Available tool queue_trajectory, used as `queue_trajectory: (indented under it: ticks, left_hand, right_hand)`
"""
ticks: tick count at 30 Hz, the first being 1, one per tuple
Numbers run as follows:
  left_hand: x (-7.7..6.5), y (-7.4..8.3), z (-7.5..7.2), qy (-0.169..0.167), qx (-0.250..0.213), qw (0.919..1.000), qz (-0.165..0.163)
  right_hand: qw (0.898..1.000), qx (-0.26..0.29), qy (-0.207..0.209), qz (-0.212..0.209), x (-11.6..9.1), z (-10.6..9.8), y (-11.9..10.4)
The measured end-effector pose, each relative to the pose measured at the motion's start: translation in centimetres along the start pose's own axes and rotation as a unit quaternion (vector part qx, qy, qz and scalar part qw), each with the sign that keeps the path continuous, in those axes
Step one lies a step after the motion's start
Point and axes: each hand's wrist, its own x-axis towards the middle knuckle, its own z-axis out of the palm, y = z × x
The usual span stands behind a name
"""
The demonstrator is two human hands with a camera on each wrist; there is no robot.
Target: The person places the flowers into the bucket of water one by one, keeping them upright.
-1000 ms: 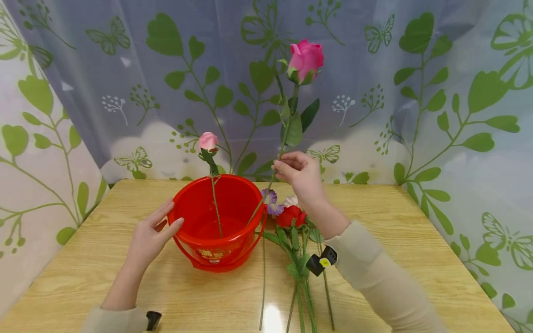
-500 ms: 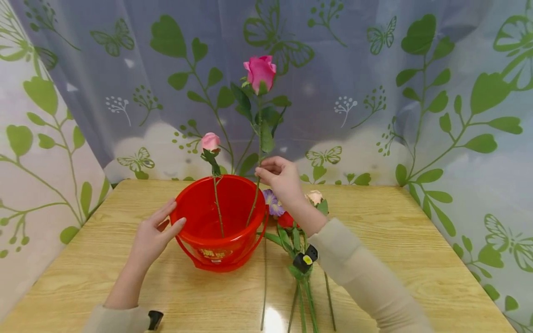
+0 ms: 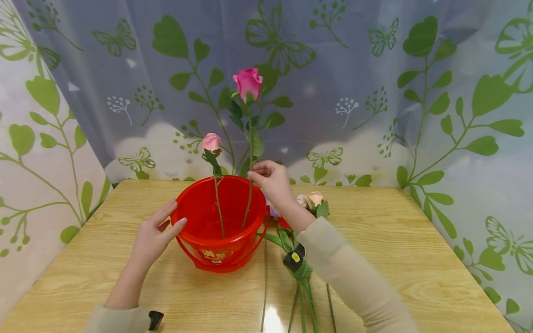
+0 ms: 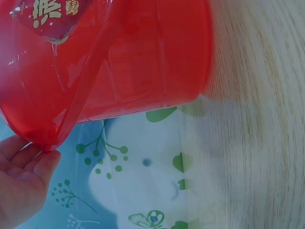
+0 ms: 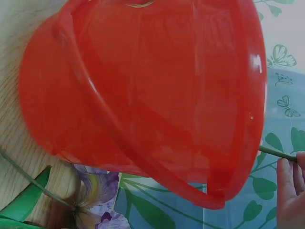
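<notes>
The red plastic bucket (image 3: pixel 245 247) stands on the table, left of centre. My left hand (image 3: pixel 151 236) holds its left rim, with thumb and fingertips at the handle joint in the left wrist view. A light pink rose (image 3: pixel 211 142) leans upright inside the bucket, its stem reaching the bottom. Between thumb and fingers, my right hand (image 3: pixel 272 182) pinches the stem of a taller deep pink rose (image 3: pixel 248 84) above the right rim. This rose's lower stem is inside the bucket. Only a short piece of the green stem (image 5: pixel 275 152) shows in the right wrist view.
Right of the bucket lie several more flowers on the wooden table (image 3: pixel 387 259): a peach rose (image 3: pixel 314 199), a red flower (image 3: pixel 284 224) partly behind my right arm, and a purple flower (image 5: pixel 97 183). Their stems (image 3: pixel 303 300) point towards the front edge. A patterned curtain (image 3: pixel 354 69) hangs behind.
My right hand has moved left and slightly down with the deep pink rose, which now stands more upright and lower in the bucket. My left hand has stayed on the rim.
</notes>
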Motion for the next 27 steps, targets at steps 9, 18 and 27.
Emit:
queue_trajectory:
  ticks: [9, 18, 27]
  left_hand:
    - [-0.1, -0.1, 0.0, -0.001, -0.004, 1.0, -0.001]
    - [0.0, -0.1, 0.0, 0.0, -0.002, 1.0, -0.003]
    - [0.0, -0.1, 0.0, -0.001, -0.008, 1.0, -0.003]
  right_hand:
    - [0.999, -0.027, 0.018, 0.004, 1.2, 0.5, 0.6]
    - [0.997, -0.067, 0.043, 0.024, 2.2, 0.2, 1.8]
    - [0.993, -0.085, 0.066, 0.044, 2.9, -0.2, 3.1]
